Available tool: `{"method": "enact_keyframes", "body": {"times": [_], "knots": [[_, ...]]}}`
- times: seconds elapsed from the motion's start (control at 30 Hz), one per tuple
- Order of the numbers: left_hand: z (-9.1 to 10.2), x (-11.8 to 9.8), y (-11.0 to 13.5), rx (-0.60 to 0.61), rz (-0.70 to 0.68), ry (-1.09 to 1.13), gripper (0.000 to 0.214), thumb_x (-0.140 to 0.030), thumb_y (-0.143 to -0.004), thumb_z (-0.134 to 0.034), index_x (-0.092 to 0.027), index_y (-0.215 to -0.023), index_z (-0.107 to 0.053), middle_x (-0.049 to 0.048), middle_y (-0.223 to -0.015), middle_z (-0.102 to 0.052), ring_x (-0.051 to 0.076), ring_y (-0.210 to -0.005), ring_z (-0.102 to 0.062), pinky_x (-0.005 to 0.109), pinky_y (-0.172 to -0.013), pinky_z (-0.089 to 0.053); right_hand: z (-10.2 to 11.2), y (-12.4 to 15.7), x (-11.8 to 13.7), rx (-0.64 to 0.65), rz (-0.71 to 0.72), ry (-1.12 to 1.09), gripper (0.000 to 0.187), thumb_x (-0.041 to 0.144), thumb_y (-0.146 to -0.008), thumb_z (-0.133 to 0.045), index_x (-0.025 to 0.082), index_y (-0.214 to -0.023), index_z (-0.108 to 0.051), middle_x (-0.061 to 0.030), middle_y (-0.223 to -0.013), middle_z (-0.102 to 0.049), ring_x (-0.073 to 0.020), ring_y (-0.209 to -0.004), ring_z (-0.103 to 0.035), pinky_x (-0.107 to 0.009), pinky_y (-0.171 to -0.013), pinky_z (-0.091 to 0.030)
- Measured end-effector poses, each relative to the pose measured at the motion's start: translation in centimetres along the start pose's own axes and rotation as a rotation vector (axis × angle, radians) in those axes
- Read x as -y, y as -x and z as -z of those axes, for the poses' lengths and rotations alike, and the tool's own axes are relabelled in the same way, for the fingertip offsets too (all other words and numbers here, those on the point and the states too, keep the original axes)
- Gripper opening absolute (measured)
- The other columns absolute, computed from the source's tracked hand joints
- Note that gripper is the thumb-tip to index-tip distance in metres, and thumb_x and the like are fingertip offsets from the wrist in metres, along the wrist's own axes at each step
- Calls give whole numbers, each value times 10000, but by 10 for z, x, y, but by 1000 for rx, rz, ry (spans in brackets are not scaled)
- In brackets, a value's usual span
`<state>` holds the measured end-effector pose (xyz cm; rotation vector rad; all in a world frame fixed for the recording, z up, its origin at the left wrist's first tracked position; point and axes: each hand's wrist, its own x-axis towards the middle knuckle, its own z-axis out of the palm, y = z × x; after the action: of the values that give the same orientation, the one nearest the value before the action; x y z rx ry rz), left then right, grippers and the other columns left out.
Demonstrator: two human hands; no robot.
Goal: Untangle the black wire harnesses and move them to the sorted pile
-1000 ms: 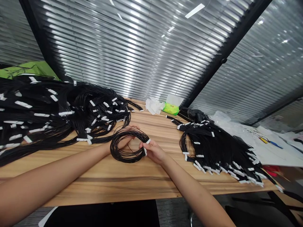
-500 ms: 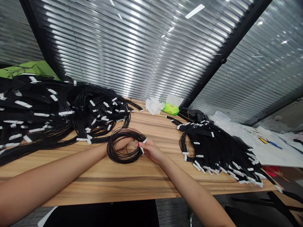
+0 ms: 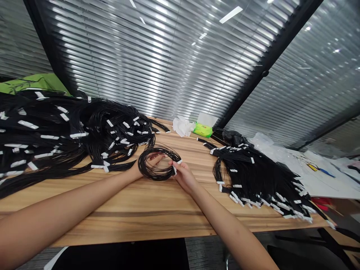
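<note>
A coil of thin black wires [image 3: 159, 164] with white connectors at its ends rests over the wooden table [image 3: 146, 210], held between both hands. My left hand [image 3: 146, 165] reaches through the ring from the left, its fingers curled round the wires. My right hand [image 3: 184, 176] pinches the coil's right side where a white connector [image 3: 174, 170] sticks out. A big heap of the same black wires [image 3: 56, 138] lies at the left, and a smaller pile of bundled wires [image 3: 258, 180] lies at the right.
A green tissue pack [image 3: 203, 129] and crumpled white tissue [image 3: 182, 125] sit at the table's back edge, beside a black object [image 3: 233, 137]. White sheets and plastic [image 3: 315, 168] cover the surface at the far right. Window blinds [image 3: 168, 60] stand behind.
The coil has shrunk to a tighter ring and moved a little away from me and to the right, both hands going with it.
</note>
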<state>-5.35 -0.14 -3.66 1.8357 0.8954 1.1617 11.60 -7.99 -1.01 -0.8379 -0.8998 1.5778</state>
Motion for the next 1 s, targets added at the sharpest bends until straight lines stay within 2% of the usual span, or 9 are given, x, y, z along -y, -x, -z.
{"method": "enact_keyframes", "body": {"times": [0.1, 0.17, 0.37, 0.5, 0.7, 0.77, 0.87, 0.93, 1.0], "knots": [[2, -5, -2, 49, 54, 139, 371, -503, -796, -600, -153, -900, -664, 89, -906, -713, 227, -840, -659, 400, -828, -541, 3, -5, 3, -78, 67, -41, 210, 353, -692, -756, 165, -771, -708, 2, -660, -636, -95, -588, -507, -215, -549, -393], [4, -7, -2, 30, 70, 160, 370, -500, -774, -625, -141, -857, -668, 96, -879, -708, 231, -831, -650, 410, -832, -532, 5, -8, 3, -111, 90, -55, 204, 345, -679, -763, 173, -775, -713, 0, -677, -645, -101, -602, -510, -215, -542, -398], [9, -7, -4, -114, 107, 206, 382, -499, -802, -561, -146, -902, -669, 78, -878, -695, 215, -837, -618, 390, -833, -505, 8, -13, 2, -183, 103, 1, 189, 341, -678, -750, 179, -771, -721, -17, -696, -658, -108, -597, -506, -224, -521, -399], [10, -11, -4, -195, 58, 197, 306, -413, -848, -508, -181, -1019, -610, 55, -1006, -660, 194, -965, -580, 341, -911, -456, 8, -12, 3, -195, 110, 17, 215, 358, -661, -759, 178, -775, -729, -9, -686, -650, -105, -602, -511, -222, -534, -408], [16, -24, 0, -385, -32, 85, 260, -370, -906, -430, -212, -1081, -539, 56, -1088, -593, 167, -980, -552, 295, -884, -441, 10, -12, 3, -214, 118, 51, 264, 396, -652, -756, 182, -804, -736, -5, -693, -641, -104, -598, -508, -219, -528, -396], [18, -29, 3, -344, -125, -26, 238, -374, -907, -442, -208, -1002, -583, 55, -1089, -600, 181, -1024, -544, 319, -923, -415, 12, -13, 1, -223, 124, 84, 283, 408, -655, -748, 179, -819, -736, 0, -669, -629, -101, -561, -480, -224, -508, -378], [16, -38, 8, -136, -244, -257, 218, -392, -859, -545, -206, -817, -649, 38, -1006, -645, 195, -982, -566, 347, -924, -392, 16, -16, -2, -224, 121, 120, 298, 421, -649, -743, 166, -803, -734, 11, -616, -602, -95, -522, -447, -227, -493, -361], [13, -42, 11, -14, -294, -403, 192, -390, -837, -590, -230, -804, -691, 24, -968, -670, 189, -916, -580, 351, -882, -384, 18, -18, -4, -217, 117, 134, 305, 424, -645, -742, 160, -797, -734, 13, -598, -591, -95, -517, -446, -227, -488, -355], [11, -44, 13, 36, -332, -505, 176, -379, -852, -581, -269, -852, -718, 11, -978, -684, 186, -894, -582, 350, -846, -366, 19, -20, -5, -213, 118, 148, 310, 427, -642, -742, 156, -793, -733, 17, -579, -578, -94, -508, -442, -226, -479, -345]]}}
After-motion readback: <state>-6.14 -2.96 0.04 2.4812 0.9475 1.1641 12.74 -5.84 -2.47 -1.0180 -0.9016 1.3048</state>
